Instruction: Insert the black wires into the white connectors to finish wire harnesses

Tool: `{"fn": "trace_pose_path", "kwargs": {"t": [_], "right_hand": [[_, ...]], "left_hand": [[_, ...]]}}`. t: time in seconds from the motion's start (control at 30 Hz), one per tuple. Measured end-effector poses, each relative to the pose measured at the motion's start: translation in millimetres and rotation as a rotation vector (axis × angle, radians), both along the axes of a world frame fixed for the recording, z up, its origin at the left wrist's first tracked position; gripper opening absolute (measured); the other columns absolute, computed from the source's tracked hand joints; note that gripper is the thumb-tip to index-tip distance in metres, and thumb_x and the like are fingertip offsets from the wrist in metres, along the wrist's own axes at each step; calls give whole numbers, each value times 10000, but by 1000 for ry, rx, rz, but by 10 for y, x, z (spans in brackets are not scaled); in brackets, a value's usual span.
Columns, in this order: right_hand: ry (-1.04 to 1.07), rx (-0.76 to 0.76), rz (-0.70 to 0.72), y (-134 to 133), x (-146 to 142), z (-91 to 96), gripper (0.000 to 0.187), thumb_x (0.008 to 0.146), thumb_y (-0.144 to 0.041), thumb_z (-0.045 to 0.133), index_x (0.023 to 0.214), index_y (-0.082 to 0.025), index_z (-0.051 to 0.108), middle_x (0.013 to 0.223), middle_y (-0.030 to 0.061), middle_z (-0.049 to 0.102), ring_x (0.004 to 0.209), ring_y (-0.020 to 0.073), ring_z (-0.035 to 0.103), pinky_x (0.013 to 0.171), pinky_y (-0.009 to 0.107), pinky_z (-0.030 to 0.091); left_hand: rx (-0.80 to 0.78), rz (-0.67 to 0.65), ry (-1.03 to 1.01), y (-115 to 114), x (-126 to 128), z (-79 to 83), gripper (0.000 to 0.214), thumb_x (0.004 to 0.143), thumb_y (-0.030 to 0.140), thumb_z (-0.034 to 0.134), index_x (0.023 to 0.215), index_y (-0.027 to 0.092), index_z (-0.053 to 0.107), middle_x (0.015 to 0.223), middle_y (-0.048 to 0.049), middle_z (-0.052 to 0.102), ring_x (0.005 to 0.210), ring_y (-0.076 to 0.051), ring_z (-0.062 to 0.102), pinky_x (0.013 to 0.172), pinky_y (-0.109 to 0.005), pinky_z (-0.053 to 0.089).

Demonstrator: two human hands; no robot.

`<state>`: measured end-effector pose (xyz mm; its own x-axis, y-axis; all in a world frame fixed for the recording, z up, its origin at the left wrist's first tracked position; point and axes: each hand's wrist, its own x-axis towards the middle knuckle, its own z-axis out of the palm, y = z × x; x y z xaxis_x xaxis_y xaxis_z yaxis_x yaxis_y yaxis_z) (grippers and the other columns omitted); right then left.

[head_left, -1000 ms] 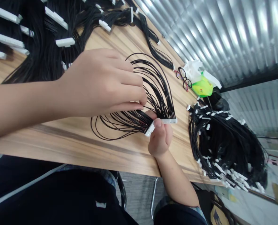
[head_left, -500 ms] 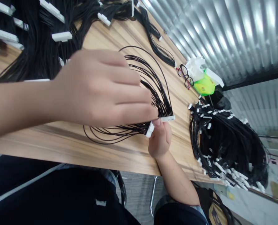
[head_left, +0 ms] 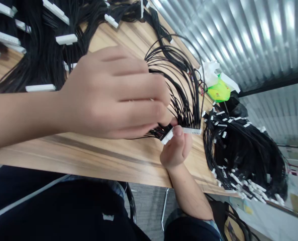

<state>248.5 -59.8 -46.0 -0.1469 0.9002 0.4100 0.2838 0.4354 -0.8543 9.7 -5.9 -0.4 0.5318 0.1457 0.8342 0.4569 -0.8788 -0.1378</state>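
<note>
My right hand [head_left: 176, 149] pinches a white multi-pin connector [head_left: 193, 131], its thumb pressed over the near end. Close by, beside the same thumb, a second white connector [head_left: 167, 137] sits at an angle. Black wires [head_left: 185, 97] fan out of both connectors and arch up and back to the left. Over these wires lies my left hand [head_left: 114, 95], back upward and fingers curled round the bundle. Its fingertips and thumb are mostly hidden, close to the right hand.
Heaps of black wire harnesses [head_left: 42, 43] with white connectors cover the wooden table [head_left: 88, 154] at back left. A large coiled pile of harnesses [head_left: 241, 150] lies at right. Eyeglasses [head_left: 202, 87] and a green packet [head_left: 219, 91] are by the corrugated partition [head_left: 239, 36].
The held connectors and wires have shifted to the right, the wire loops now arching higher. My left hand has moved slightly right; the lower loops have mostly gone from sight.
</note>
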Motion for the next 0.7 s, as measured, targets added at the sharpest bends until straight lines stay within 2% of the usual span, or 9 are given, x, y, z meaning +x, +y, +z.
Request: {"fn": "trace_pose_path", "kwargs": {"t": [0.07, 0.13, 0.23, 0.3, 0.37, 0.43, 0.47, 0.6, 0.7], "right_hand": [[2, 43, -9, 2, 13, -9, 258, 1044, -464, 460, 1065, -304, 661, 963, 52, 644, 921, 250, 659, 934, 472, 552], [2, 58, -22, 2, 26, -30, 249, 1046, -448, 462, 1068, -314, 670, 974, 48, 656, 937, 250, 665, 938, 466, 544], [-17, 34, -74, -8, 55, -79, 246, 1039, -460, 472, 1101, -323, 667, 1002, 52, 651, 976, 257, 660, 911, 456, 554], [-33, 27, -106, -17, 75, -104, 252, 1032, -476, 480, 1129, -328, 659, 1019, 57, 643, 1004, 266, 651, 923, 467, 555], [-43, 30, -113, -22, 80, -108, 254, 1029, -480, 483, 1138, -326, 654, 1017, 61, 639, 1008, 274, 644, 932, 482, 553], [-40, 46, -66, -16, 67, -92, 246, 1033, -465, 482, 1137, -323, 653, 992, 56, 637, 975, 268, 644, 904, 476, 555], [-31, 61, -25, -8, 56, -80, 238, 1039, -447, 475, 1136, -323, 653, 977, 50, 640, 948, 258, 645, 883, 464, 556], [-33, 127, 71, 32, 21, -44, 228, 1054, -381, 455, 1115, -321, 666, 949, 29, 664, 867, 221, 650, 821, 423, 543], [-58, 101, 64, 35, 7, -29, 228, 1043, -420, 480, 1037, -300, 673, 875, 23, 649, 796, 214, 626, 777, 415, 529]], "left_hand": [[31, -21, 80, -41, 6, -23, 120, 982, 335, 675, 925, 263, 752, 950, 51, 755, 673, -114, 623, 641, -319, 448], [9, -3, 119, -75, 16, -43, 154, 1021, 299, 622, 973, 292, 768, 949, 66, 762, 704, -105, 628, 644, -299, 430], [-138, 45, 84, -100, 53, -40, 303, 1073, 292, 503, 960, 338, 781, 854, 77, 755, 684, -92, 630, 620, -284, 393], [-213, 45, 96, -109, 80, -30, 328, 1073, 286, 497, 919, 346, 780, 836, 78, 755, 680, -93, 642, 605, -282, 391], [-165, 22, 85, -121, 99, -37, 278, 1063, 293, 542, 894, 307, 762, 864, 75, 760, 701, -105, 654, 596, -280, 391], [-109, 19, 38, -141, 108, -67, 229, 1069, 312, 556, 931, 264, 733, 912, 62, 760, 757, -125, 674, 608, -288, 411], [-132, 17, 28, -153, 112, -88, 219, 1079, 322, 545, 966, 251, 718, 945, 53, 761, 787, -131, 683, 628, -293, 435], [-377, -21, 52, -188, 138, -165, 196, 1098, 299, 496, 1052, 229, 674, 1054, 25, 757, 865, -135, 689, 700, -294, 479], [-430, -15, 75, -183, 170, -193, 266, 1108, 300, 432, 1020, 199, 662, 1003, -11, 733, 824, -152, 653, 679, -316, 444]]}}
